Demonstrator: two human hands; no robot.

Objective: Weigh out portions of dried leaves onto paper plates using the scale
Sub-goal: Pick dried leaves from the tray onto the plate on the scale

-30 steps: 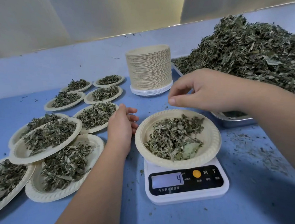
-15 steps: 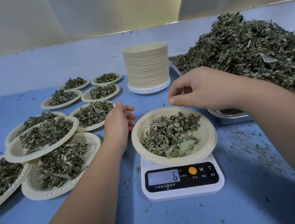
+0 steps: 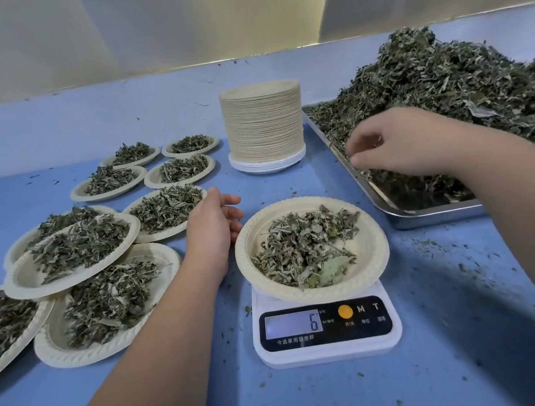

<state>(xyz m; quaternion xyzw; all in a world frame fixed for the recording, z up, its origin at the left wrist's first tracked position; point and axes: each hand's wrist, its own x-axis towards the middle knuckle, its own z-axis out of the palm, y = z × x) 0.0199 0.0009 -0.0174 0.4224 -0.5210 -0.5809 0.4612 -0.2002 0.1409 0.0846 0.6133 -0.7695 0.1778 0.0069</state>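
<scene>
A white kitchen scale (image 3: 327, 343) stands at the centre front, and its display reads 6. On it sits a paper plate (image 3: 374, 251) holding a portion of dried leaves (image 3: 302, 248). My left hand (image 3: 210, 230) rests on the blue table just left of that plate, fingers relaxed and holding nothing. My right hand (image 3: 400, 142) is over the metal tray (image 3: 422, 216) at the right. Its curled fingertips pinch into the big pile of dried leaves (image 3: 459, 82) near the tray's left edge.
A tall stack of unused paper plates (image 3: 262, 122) stands behind the scale. Several filled plates (image 3: 76, 248) cover the left side, some overlapping. Leaf crumbs lie scattered on the blue table (image 3: 462, 299) right of the scale.
My right hand has moved from above the plate on the scale back and right into the tray's leaf pile. The display went from 4 to 6. My left hand has stayed put.
</scene>
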